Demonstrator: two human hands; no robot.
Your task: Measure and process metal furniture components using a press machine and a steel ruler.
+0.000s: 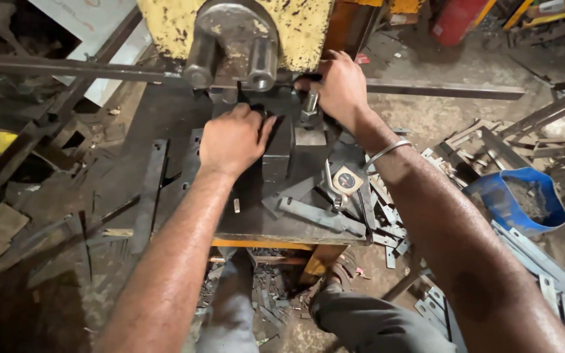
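The left hand (pixel 231 138) lay on the dark steel block (pixel 277 153) under the yellow press (pixel 295 29), its fingers curled and pressed together against the block's left edge, while the right hand (pixel 340 85) gripped the flat bar (pixel 439 89) fed across the machine, fingers closed round it. Both hands sat close to the punch, so a stroke could likely have crushed a fingertip. Scrap strips (pixel 387 225) crowding the table (pixel 165 131) edge might have slid off.

Two bare hands are at the press: the left hand (pixel 232 138) and the right hand (pixel 337 85). One yellow press (pixel 295 26) stands over one steel table (pixel 165 131). One blue tub (pixel 505 199) sits right. One wrist bangle (pixel 387 151) shows (scrap strips are too many to count).
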